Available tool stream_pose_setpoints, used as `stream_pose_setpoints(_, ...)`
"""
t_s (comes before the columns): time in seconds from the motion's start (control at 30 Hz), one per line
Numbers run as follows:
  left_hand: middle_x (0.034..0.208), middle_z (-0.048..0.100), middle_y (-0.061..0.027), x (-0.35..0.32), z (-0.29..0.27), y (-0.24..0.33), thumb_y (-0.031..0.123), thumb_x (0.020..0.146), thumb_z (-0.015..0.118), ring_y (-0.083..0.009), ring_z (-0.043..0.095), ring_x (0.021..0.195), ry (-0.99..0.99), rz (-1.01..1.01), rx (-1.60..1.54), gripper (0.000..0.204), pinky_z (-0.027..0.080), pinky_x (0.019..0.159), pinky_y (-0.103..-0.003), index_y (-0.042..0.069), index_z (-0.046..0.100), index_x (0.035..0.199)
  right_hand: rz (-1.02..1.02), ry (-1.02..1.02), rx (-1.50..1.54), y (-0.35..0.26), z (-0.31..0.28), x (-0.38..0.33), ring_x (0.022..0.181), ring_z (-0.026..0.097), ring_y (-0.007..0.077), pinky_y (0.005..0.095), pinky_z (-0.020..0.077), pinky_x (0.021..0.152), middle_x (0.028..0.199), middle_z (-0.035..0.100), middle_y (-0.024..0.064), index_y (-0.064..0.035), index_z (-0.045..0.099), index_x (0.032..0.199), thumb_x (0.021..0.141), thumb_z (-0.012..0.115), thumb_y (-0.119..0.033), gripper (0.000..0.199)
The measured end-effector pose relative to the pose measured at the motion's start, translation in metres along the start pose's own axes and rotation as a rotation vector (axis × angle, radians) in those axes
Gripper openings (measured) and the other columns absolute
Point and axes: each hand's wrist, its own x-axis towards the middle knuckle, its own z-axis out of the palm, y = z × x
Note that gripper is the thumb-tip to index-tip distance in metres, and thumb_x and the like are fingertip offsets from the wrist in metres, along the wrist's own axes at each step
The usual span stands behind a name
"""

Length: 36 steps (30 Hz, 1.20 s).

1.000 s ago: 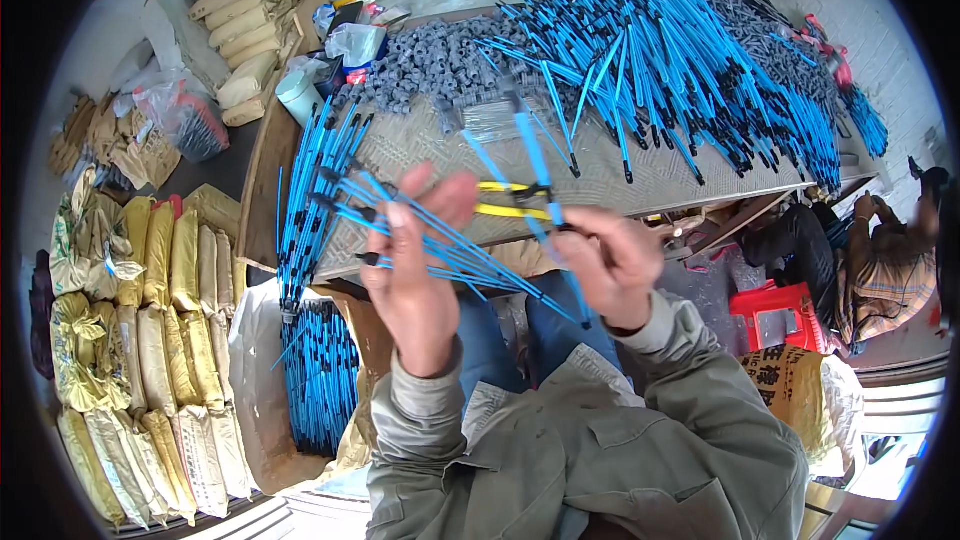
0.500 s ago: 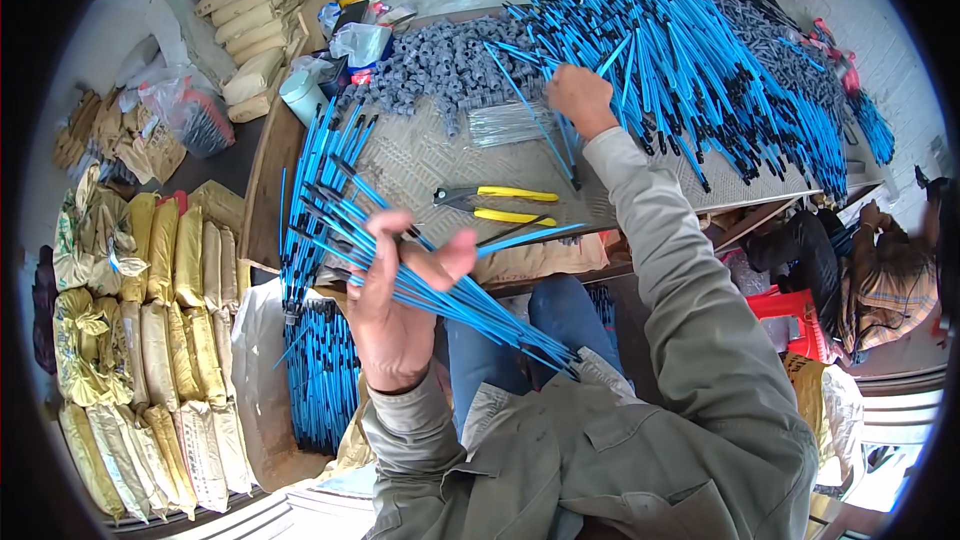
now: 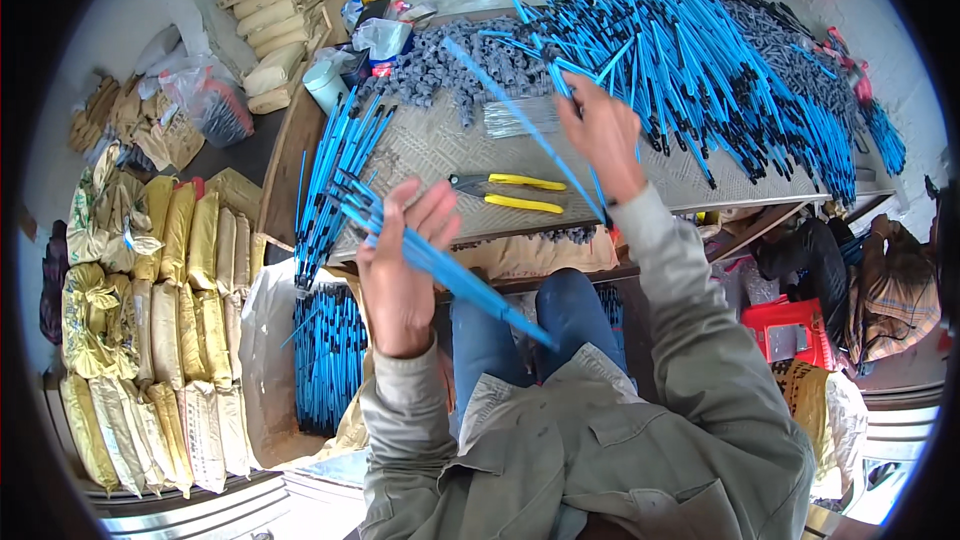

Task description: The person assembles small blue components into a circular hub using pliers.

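Note:
My left hand (image 3: 402,265) holds a bundle of thin blue rods with black ends (image 3: 470,285), slanting over my lap and blurred by motion. Its fingers point up, and the rods lie across the palm by the thumb. My right hand (image 3: 608,140) is closed at the near left edge of a big heap of the same rods (image 3: 690,70); it seems to pinch a rod by its upper end. Just left of that hand, a loose blue rod (image 3: 520,115) slants down toward the table's front edge, smeared. Yellow-handled pliers (image 3: 525,193) lie on the table between my hands.
More rods (image 3: 335,175) lean at the table's left end, above a box of upright rods (image 3: 328,360). Behind are grey plastic fittings (image 3: 435,70) and thin wires (image 3: 520,118). Sacks (image 3: 165,330) are stacked left. A person (image 3: 890,290) sits at right near a red stool (image 3: 790,330).
My right hand has drawn slightly back toward me from the heap, and a loose rod beside it has swung. The bundle in my left hand has shifted and blurred. The whole view has moved a little.

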Motion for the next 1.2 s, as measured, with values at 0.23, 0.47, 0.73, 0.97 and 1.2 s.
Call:
stream_pose_setpoints(0.23,0.104,0.059,-0.0203,0.020,0.042,-0.041,0.025,0.095,0.046,-0.0245,0.060,0.094,0.068,0.183,-0.039,0.039,0.047,0.085,-0.038,-0.005,0.045,0.119,-0.089,0.012,0.269,-0.069,-0.053,-0.098,0.051,0.055,0.0190,0.0291,0.0411,0.046,0.068,0.059,0.0092,-0.0051,0.061,0.101,0.074,0.069,-0.011,0.029)
stream_pose_setpoints(0.47,0.074,0.060,-0.0081,0.025,0.031,-0.044,0.022,0.093,0.050,-0.0110,0.056,0.066,0.099,0.193,0.242,0.024,0.046,0.060,-0.028,-0.002,0.055,0.096,-0.087,-0.434,0.547,-0.063,-0.078,-0.086,0.059,0.059,0.0122,0.0268,0.0441,0.051,0.071,0.060,0.0058,-0.0054,0.062,0.101,0.073,0.071,-0.014,0.030)
stream_pose_setpoints(0.73,0.066,0.054,-0.0021,0.017,0.029,-0.049,0.020,0.091,0.052,-0.0101,0.052,0.056,0.111,0.282,0.551,0.019,0.041,0.051,-0.024,0.003,0.052,0.082,0.111,0.010,-0.546,0.151,-0.021,0.125,0.078,0.063,0.0328,0.0435,0.0497,0.065,0.087,0.065,0.0126,-0.0115,0.066,0.086,0.073,0.065,-0.043,0.034)
stream_pose_setpoints(0.97,0.061,0.048,-0.0021,0.028,0.012,-0.034,0.013,0.091,0.052,-0.0122,0.052,0.060,0.169,0.407,0.815,0.010,0.043,0.053,-0.028,0.003,0.052,0.090,0.133,-0.320,-0.546,0.142,0.012,0.168,0.083,0.062,0.0353,0.0451,0.0490,0.069,0.090,0.064,0.0157,-0.0109,0.064,0.089,0.078,0.059,-0.043,0.034)
stream_pose_setpoints(1.2,0.072,0.058,-0.0096,0.010,0.023,-0.006,0.020,0.094,0.047,-0.0278,0.063,0.086,-0.192,-0.064,-0.063,0.018,0.052,0.071,-0.036,0.005,0.048,0.103,-0.101,0.271,-0.345,0.080,-0.007,0.183,0.068,0.064,0.0303,0.0385,0.0502,0.061,0.080,0.065,0.0147,-0.0095,0.061,0.097,0.088,0.051,-0.029,0.024)
